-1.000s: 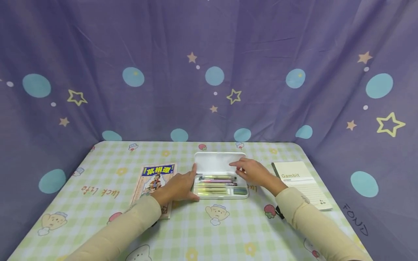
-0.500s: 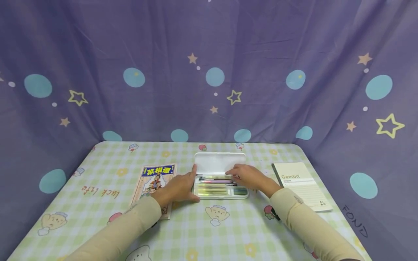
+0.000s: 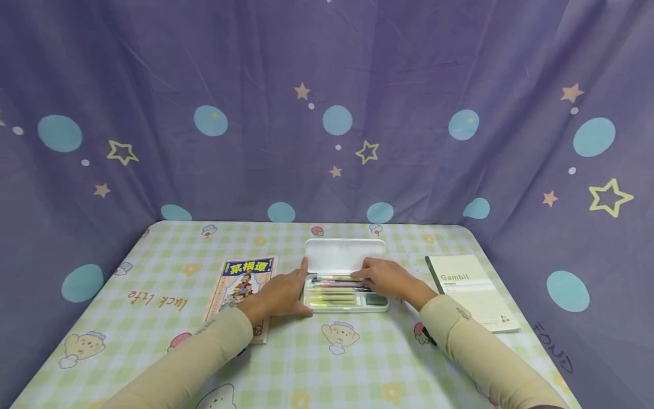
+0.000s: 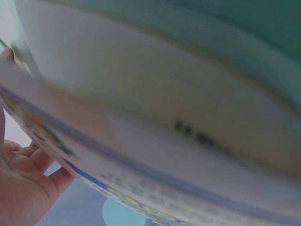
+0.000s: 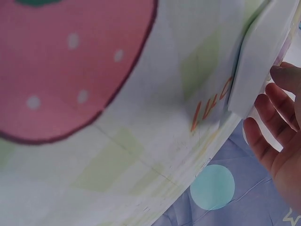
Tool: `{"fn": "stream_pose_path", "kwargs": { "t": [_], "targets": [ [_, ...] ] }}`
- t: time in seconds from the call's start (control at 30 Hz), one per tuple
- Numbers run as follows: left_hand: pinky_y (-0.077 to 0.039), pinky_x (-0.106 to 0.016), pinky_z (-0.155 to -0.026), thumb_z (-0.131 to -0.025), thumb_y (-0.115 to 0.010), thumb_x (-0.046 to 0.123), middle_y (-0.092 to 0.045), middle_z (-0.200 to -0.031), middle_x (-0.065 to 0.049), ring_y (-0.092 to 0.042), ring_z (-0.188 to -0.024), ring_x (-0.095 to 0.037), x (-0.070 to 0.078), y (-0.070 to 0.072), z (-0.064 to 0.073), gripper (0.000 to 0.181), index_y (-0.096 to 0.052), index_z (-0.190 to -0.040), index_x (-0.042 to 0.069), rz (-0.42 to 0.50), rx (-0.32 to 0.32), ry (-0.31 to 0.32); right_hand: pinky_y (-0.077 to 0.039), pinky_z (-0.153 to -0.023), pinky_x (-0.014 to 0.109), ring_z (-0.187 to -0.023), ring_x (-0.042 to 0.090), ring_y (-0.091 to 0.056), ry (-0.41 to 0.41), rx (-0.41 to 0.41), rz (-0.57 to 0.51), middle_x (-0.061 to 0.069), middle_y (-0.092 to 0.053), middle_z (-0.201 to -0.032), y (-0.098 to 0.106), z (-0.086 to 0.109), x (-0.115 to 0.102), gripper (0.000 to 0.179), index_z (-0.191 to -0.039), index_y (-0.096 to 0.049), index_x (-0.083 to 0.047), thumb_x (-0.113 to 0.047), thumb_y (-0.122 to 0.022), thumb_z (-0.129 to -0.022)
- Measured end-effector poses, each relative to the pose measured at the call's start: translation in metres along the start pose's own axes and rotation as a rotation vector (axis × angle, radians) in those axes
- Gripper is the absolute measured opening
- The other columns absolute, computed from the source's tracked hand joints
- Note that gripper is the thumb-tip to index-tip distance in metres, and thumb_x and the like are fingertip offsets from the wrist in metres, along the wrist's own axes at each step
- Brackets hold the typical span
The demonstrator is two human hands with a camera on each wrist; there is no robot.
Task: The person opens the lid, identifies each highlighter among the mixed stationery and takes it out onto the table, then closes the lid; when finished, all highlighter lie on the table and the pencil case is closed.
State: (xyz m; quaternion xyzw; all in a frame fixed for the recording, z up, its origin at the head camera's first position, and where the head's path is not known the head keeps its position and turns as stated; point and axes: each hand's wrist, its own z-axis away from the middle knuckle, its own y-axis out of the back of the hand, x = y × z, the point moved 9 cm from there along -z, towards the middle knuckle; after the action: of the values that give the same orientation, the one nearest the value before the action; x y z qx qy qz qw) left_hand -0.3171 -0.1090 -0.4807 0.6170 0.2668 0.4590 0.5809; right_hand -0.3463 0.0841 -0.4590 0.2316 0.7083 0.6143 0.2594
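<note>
A white pencil case (image 3: 344, 253) lies on the table with its lid folded back. Several pens and pencils (image 3: 332, 297) lie in rows inside, with a dark green block (image 3: 375, 299) at the right end. My left hand (image 3: 280, 294) spans the case's left end, thumb at the front corner and index finger straight up along the back; its other fingers are hidden in the head view. My right hand (image 3: 386, 277) reaches into the case from the right, thumb and index finger pinching the right end of the rearmost pen (image 3: 332, 278). In the right wrist view the remaining fingers (image 5: 261, 141) curve beside the case wall.
A comic-style book (image 3: 248, 278) with a blue title band lies at left, partly under my left forearm. To the right is a Gambit notebook (image 3: 467, 289), partly covered by my right sleeve. A checkered cloth (image 3: 286, 369) covers the table; a purple curtain (image 3: 255, 74) hangs behind.
My right hand has moved from beside the lid down and left into the case, its fingers coming together at the rear pen. The left hand has stayed in place.
</note>
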Motion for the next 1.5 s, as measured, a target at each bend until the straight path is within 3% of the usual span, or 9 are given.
{"fn": "stream_pose_path", "kwargs": {
  "t": [0.17, 0.47, 0.8, 1.1, 1.5],
  "targets": [
    [-0.054, -0.045, -0.106, -0.075, -0.085, 0.059, -0.05, -0.152, -0.025, -0.066, -0.119, -0.039, -0.002, 0.001, -0.001, 0.136, -0.002, -0.162, -0.004, 0.004, 0.017, -0.008, -0.047, -0.063, 0.021, -0.073, 0.006, -0.053, 0.006, 0.019, -0.007, -0.004, -0.063, -0.092, 0.003, -0.001, -0.001, 0.03, -0.122, -0.076, -0.024, -0.011, -0.068, -0.096],
    [-0.054, -0.046, -0.106, -0.074, -0.085, 0.059, -0.049, -0.153, -0.024, -0.065, -0.122, -0.04, -0.001, 0.0, 0.0, 0.136, -0.003, -0.161, -0.005, 0.021, 0.025, -0.028, -0.059, -0.079, 0.034, -0.091, 0.014, -0.066, 0.014, 0.012, -0.025, -0.003, -0.069, -0.102, 0.001, -0.005, -0.005, 0.028, -0.118, -0.074, -0.025, -0.009, -0.065, -0.097],
    [-0.054, -0.045, -0.105, -0.075, -0.085, 0.059, -0.049, -0.154, -0.024, -0.065, -0.121, -0.039, -0.001, -0.001, 0.0, 0.136, -0.002, -0.162, -0.004, 0.024, 0.016, -0.022, -0.052, -0.066, 0.025, -0.081, 0.011, -0.061, 0.006, -0.02, -0.005, -0.004, -0.066, -0.093, -0.002, -0.006, -0.008, 0.032, -0.122, -0.075, -0.024, -0.007, -0.065, -0.097],
    [-0.052, -0.046, -0.108, -0.074, -0.086, 0.057, -0.045, -0.156, -0.025, -0.062, -0.126, -0.04, 0.0, 0.0, 0.0, 0.135, -0.003, -0.162, -0.004, 0.036, 0.025, -0.016, -0.051, -0.064, 0.026, -0.078, 0.012, -0.061, -0.005, -0.012, 0.046, -0.005, -0.066, -0.089, -0.004, -0.004, -0.003, 0.032, -0.122, -0.075, -0.026, -0.01, -0.067, -0.096],
    [-0.05, -0.046, -0.111, -0.075, -0.085, 0.058, -0.043, -0.158, -0.023, -0.06, -0.129, -0.039, -0.003, -0.002, -0.001, 0.135, 0.0, -0.162, -0.001, 0.034, 0.001, 0.011, -0.048, -0.06, 0.025, -0.073, 0.011, -0.057, -0.072, 0.022, 0.04, -0.003, -0.067, -0.092, 0.011, 0.01, 0.008, 0.035, -0.121, -0.075, -0.026, -0.008, -0.071, -0.092]
  ]
}}
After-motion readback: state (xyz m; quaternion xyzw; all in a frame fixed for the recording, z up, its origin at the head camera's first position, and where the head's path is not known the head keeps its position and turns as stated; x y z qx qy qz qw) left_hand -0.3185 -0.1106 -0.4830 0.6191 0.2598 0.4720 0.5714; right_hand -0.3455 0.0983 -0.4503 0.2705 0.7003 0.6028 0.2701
